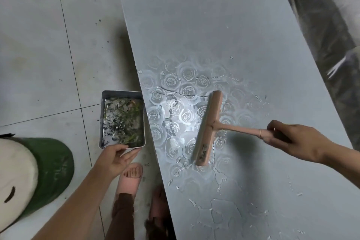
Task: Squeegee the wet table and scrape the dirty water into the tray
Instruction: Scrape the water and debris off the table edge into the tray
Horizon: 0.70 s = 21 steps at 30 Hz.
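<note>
While gripped by the right hand [292, 140], squeegee [209, 128] is mid-sweep.
Tray [121, 92] is held by left hand [116, 159], probably under table [194, 15] edge; water [176, 142] gets pulled in next.

No legible text, label, brand or number found. A small dark mark on the squeegee [208, 127] is unreadable.

grey tiled floor [39, 45] with dark specks; green-and-white round object [48, 171] lower left; pink slipper [130, 179]
</note>
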Tool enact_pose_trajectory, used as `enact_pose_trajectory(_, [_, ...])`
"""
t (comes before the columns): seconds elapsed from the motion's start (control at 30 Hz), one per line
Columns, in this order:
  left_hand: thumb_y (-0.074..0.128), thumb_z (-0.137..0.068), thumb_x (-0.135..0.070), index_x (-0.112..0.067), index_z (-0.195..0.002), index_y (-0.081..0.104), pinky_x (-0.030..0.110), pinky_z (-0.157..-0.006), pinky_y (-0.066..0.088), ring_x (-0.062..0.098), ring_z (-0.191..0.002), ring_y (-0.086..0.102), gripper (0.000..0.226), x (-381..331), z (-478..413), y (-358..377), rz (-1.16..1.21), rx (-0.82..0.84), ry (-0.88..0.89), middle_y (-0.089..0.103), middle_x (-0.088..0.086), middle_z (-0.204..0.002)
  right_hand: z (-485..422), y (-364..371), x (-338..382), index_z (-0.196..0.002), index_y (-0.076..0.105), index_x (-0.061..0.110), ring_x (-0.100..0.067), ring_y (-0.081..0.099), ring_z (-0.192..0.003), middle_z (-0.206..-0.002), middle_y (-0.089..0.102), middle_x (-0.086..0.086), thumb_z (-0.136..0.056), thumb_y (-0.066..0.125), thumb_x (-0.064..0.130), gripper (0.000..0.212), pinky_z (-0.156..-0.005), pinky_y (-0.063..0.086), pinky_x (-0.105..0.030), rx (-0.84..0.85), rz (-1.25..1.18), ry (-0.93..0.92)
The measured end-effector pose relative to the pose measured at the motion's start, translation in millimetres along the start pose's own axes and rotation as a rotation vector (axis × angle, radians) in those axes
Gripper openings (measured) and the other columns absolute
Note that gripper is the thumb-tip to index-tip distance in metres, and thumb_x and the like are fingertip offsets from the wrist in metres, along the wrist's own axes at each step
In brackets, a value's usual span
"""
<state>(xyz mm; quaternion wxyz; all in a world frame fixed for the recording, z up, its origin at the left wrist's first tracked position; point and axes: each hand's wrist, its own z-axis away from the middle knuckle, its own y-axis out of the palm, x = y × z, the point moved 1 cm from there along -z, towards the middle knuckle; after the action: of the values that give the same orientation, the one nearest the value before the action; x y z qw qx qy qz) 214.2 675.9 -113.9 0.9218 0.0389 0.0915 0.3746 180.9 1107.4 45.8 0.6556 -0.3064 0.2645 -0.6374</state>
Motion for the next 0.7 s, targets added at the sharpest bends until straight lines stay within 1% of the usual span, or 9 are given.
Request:
enact_pose_trajectory(0.1, [0.035, -0.091, 0.012, 0.002, -0.097, 0.053, 0.052, -0.101, 0.041, 0.048, -0.119, 0.05, 0.021, 1.6, -3.5, 5.8, 0.02, 0.007, -0.011, 0.054, 0.021, -0.123, -15.2, 5.8, -5.9, -0.087, 0.044, 0.033, -0.008, 0.056, -0.06, -0.06, 0.056, 0.013, -0.084, 0.034, 0.065, 0.033, -0.057, 0.045, -0.027, -0.101, -0.019, -0.033])
enact_pose_trajectory(0.23, [0.037, -0.09, 0.013, -0.001, -0.092, 0.05, 0.052, -0.103, 0.04, 0.05, -0.118, 0.051, 0.019, -2.2, -9.5, 9.1, 0.035, -0.006, -0.016, 0.052, 0.021, -0.122, -33.7, 10.3, -13.9, -0.085, 0.048, 0.033, -0.006, 0.054, -0.053, -0.057, 0.055, 0.018, -0.084, 0.036, 0.064, 0.033, -0.051, 0.042, -0.024, -0.115, -0.022, -0.082])
enact_pose_trajectory(0.37, [0.039, -0.09, 0.012, -0.005, -0.083, 0.047, 0.05, -0.109, 0.036, 0.048, -0.118, 0.052, 0.02, -2.7, -16.2, 8.4, 0.01, -0.034, -0.029, 0.057, 0.019, -0.11, -38.5, 13.6, -19.1, -0.083, 0.049, 0.031, -0.01, 0.05, -0.046, -0.051, 0.049, 0.021, -0.087, 0.045, 0.054, 0.024, -0.045, 0.032, -0.02, -0.172, -0.027, -0.123])
enact_pose_trajectory(0.47, [0.04, -0.09, 0.01, -0.007, -0.077, 0.044, 0.047, -0.112, 0.032, 0.047, -0.118, 0.053, 0.022, -1.0, -21.3, 10.0, -0.007, -0.039, -0.042, 0.058, 0.013, -0.096, -40.9, 15.6, -15.2, -0.083, 0.049, 0.032, -0.011, 0.049, -0.044, -0.051, 0.05, 0.02, -0.085, 0.041, 0.057, 0.026, -0.044, 0.032, -0.022, -0.184, -0.048, -0.118])
enact_pose_trajectory(0.53, [0.04, -0.09, 0.01, -0.005, -0.083, 0.048, 0.046, -0.109, 0.037, 0.046, -0.11, 0.057, 0.018, 0.9, -23.2, 13.0, 0.024, -0.034, -0.04, 0.058, 0.015, -0.107, -46.0, 19.1, -9.4, -0.084, 0.049, 0.031, -0.01, 0.05, -0.046, -0.053, 0.051, 0.019, -0.085, 0.041, 0.057, 0.027, -0.045, 0.034, -0.023, -0.175, -0.072, -0.11])
enact_pose_trajectory(0.57, [0.04, -0.09, 0.011, -0.003, -0.092, 0.051, 0.046, -0.106, 0.039, 0.044, -0.104, 0.059, 0.018, 2.4, -23.4, 14.8, 0.034, -0.034, -0.038, 0.057, 0.017, -0.118, -49.4, 21.1, -5.0, -0.086, 0.05, 0.031, -0.011, 0.051, -0.048, -0.055, 0.052, 0.018, -0.085, 0.042, 0.056, 0.026, -0.046, 0.035, -0.024, -0.172, -0.08, -0.117])
enact_pose_trajectory(0.6, [0.041, -0.089, 0.011, -0.001, -0.107, 0.053, 0.045, -0.105, 0.04, 0.044, -0.103, 0.06, 0.024, 3.5, -22.6, 16.6, 0.052, -0.03, -0.03, 0.053, 0.019, -0.128, -53.4, 22.5, 0.2, -0.087, 0.05, 0.03, -0.012, 0.052, -0.05, -0.056, 0.052, 0.018, -0.086, 0.043, 0.054, 0.026, -0.047, 0.036, -0.025, -0.171, -0.087, -0.13])
enact_pose_trajectory(0.67, [0.041, -0.089, 0.011, 0.002, -0.138, 0.038, 0.045, -0.103, 0.042, 0.044, -0.109, 0.058, 0.05, 4.8, -22.8, 20.8, 0.104, -0.037, -0.016, 0.044, 0.021, -0.141, -62.5, 21.7, 9.8, -0.089, 0.051, 0.027, -0.018, 0.053, -0.052, -0.058, 0.051, 0.018, -0.087, 0.046, 0.05, 0.023, -0.048, 0.035, -0.025, -0.177, -0.086, -0.168])
enact_pose_trajectory(0.7, [0.041, -0.089, 0.012, 0.001, -0.144, 0.03, 0.044, -0.103, 0.042, 0.044, -0.11, 0.058, 0.058, 5.8, -22.4, 22.7, 0.117, -0.038, -0.006, 0.042, 0.021, -0.144, -65.3, 19.4, 12.6, -0.089, 0.052, 0.026, -0.019, 0.054, -0.052, -0.059, 0.051, 0.017, -0.088, 0.048, 0.047, 0.022, -0.047, 0.032, -0.023, -0.192, -0.07, -0.19])
